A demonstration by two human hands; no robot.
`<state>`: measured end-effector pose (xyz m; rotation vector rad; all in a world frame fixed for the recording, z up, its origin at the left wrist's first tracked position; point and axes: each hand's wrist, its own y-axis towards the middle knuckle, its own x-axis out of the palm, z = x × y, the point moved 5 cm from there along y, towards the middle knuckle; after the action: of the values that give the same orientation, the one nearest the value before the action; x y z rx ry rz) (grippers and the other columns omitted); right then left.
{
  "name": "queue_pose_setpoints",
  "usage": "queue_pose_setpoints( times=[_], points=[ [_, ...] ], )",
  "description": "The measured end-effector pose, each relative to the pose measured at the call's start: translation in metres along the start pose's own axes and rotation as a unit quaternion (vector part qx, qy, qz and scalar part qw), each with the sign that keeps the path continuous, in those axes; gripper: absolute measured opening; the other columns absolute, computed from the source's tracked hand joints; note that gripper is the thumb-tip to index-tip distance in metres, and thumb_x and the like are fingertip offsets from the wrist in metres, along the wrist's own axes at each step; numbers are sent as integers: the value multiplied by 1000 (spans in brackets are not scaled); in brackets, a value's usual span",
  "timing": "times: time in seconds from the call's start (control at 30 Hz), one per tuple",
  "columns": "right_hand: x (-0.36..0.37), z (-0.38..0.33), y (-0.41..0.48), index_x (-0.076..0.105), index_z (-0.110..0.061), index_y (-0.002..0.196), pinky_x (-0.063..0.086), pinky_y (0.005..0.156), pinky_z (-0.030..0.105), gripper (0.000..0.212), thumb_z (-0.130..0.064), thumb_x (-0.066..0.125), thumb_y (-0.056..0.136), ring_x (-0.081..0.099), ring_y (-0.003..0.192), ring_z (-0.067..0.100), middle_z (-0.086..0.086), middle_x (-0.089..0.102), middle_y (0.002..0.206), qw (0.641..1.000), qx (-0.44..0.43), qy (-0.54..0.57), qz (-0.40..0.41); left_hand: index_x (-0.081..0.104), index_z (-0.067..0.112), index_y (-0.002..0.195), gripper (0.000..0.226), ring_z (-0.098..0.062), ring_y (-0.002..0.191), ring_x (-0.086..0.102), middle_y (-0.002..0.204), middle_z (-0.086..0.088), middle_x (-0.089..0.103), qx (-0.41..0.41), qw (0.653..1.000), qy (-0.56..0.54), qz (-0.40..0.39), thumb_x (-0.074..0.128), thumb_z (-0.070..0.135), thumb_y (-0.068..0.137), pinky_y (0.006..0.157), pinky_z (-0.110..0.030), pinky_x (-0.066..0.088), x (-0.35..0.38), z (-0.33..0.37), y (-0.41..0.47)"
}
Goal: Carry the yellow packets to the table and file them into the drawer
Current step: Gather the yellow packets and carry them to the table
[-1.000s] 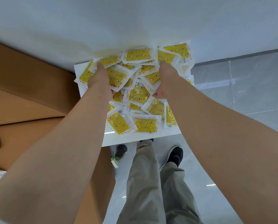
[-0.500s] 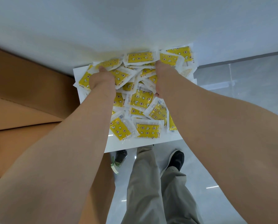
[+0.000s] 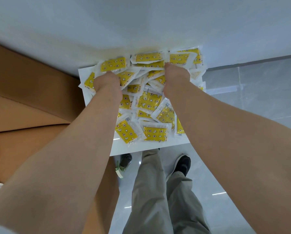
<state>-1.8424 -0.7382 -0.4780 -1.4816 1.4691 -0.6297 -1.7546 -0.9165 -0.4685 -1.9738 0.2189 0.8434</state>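
- The wall (image 3: 141, 22) is white and fills the top of the view; the far edge of the surface touches it.
- The floor (image 3: 259, 90) is of grey glossy tiles, on the right and below.
- Brown sheets (image 3: 31, 98), which look like cardboard, lie on the left, just beside the left edge of the surface.
- The trousers (image 3: 151, 191) are beige; the person's legs stand under the near edge of the surface.
- The surface (image 3: 138, 147) is a white flat board. Only its near edge and its left edge are bare.
- The packets (image 3: 149, 102) are yellow with small stars and moons, in clear wrappers with white borders. They lie in a loose heap on the surface, one over another, from the far edge almost to the near edge. Some at the far edge lean on the wall.
- The left hand (image 3: 106, 81) is in the heap near the far left corner. Its fingers curl down and grip a bunch of packets; the fingertips are hidden.
- The right hand (image 3: 175, 76) is in the heap near the far right corner. Its fingers also curl into the heap and grip packets that bunch up around it.
- A black shoe (image 3: 182, 163) with a white sole stands on the floor below the near edge. A second dark shoe (image 3: 125, 160) is partly hidden by the left arm.
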Motion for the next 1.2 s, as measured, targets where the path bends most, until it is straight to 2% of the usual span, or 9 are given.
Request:
queue_pose_setpoints(
  times=[0.33,0.5,0.53,0.6,0.67,0.73,0.93,1.07,1.2],
  points=[
    [-44,26,-43,49,-17,141,54,96,46,58,-46,65,94,60,112,29,4,59,124,999,28,-2,40,-1,2,159,100,-29,127,57,149,-6,47,-21,996,-80,-20,67,34,93,96,-33,47,6,-14,-69],
    [-75,37,-80,51,-15,139,54,82,37,60,-48,67,92,63,108,27,4,63,122,999,16,1,49,0,8,160,94,-26,131,50,154,-5,38,-60,955,-290,11,62,38,96,100,-30,45,7,-32,-110],
    [-81,37,-88,51,-14,139,52,76,36,60,-48,68,92,63,106,27,3,63,117,999,13,4,48,0,16,161,89,-21,128,51,154,-3,38,-110,916,-384,22,57,41,98,95,-26,48,10,-40,-116],
    [-95,38,-109,54,-15,130,48,66,33,53,-48,68,92,61,95,23,0,60,100,999,6,12,46,26,33,154,61,-12,102,58,147,-2,50,-235,742,-624,66,48,48,99,66,-17,52,15,-60,-138],
    [-107,35,-134,56,-17,120,48,64,31,43,-47,70,92,58,82,18,-2,57,91,999,-3,22,30,52,20,141,47,-18,95,63,137,-9,61,-257,693,-669,78,49,44,100,56,-20,45,13,-69,-154],
    [-122,34,-156,60,-16,117,51,72,32,41,-46,72,91,60,81,16,-3,62,95,999,-18,38,22,57,7,133,46,-30,111,65,130,-15,64,-238,658,-708,89,54,39,100,70,-29,49,4,-77,-172],
    [-168,49,-223,74,-18,110,60,87,45,21,-30,76,92,74,101,24,1,78,105,983,-63,162,-59,62,12,109,26,-15,73,63,82,4,62,-117,665,-727,124,61,36,100,65,-28,50,-36,-87,-225],
    [-213,63,-255,74,-16,115,57,96,53,25,-28,74,93,74,103,26,4,78,108,969,-85,217,-76,61,13,110,25,-23,91,66,97,-1,66,-26,704,-695,142,61,36,100,73,-32,51,-66,-72,-260],
    [-274,78,-276,73,-15,115,58,93,51,23,-25,73,94,76,99,25,4,78,107,954,-102,278,-40,59,3,117,41,-24,95,56,106,-8,60,51,789,-591,157,56,40,102,81,-32,40,-99,-29,-289]
  ],
)
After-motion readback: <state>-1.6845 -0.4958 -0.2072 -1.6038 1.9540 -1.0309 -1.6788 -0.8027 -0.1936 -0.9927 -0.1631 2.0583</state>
